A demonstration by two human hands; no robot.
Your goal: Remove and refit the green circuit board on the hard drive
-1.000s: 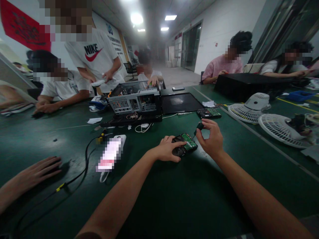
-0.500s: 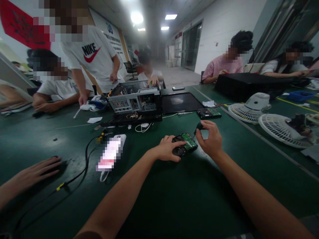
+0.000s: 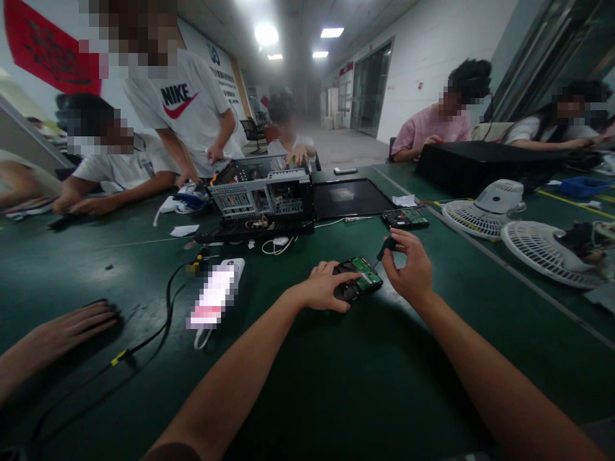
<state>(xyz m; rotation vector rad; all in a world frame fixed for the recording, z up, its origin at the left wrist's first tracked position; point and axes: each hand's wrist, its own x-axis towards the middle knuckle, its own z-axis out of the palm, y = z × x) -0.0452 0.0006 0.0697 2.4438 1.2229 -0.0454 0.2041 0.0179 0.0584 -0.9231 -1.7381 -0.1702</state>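
A hard drive [image 3: 369, 276] lies on the green table in front of me, its green circuit board facing up. My left hand [image 3: 328, 286] grips its left side, thumb at the near edge and index finger stretched over the board. Pinched in the fingers of my right hand [image 3: 409, 262] is a small dark-handled screwdriver [image 3: 385, 248]. Its thin shaft slants down to the far right edge of the board; the exact spot of the tip is too small to make out.
Beyond lie a second hard drive [image 3: 406, 218], an opened computer case [image 3: 262, 195] and a black panel [image 3: 350, 198]. White fan grilles [image 3: 548, 253] lie right. On the left are a lit phone [image 3: 216, 294], a black cable [image 3: 168, 307] and another person's hand [image 3: 84, 323]. Several people sit or stand around the table.
My right hand and the screwdriver have shifted slightly, with the handle tilting a little to the right. My left hand stays on the hard drive. The standing person's arm has moved.
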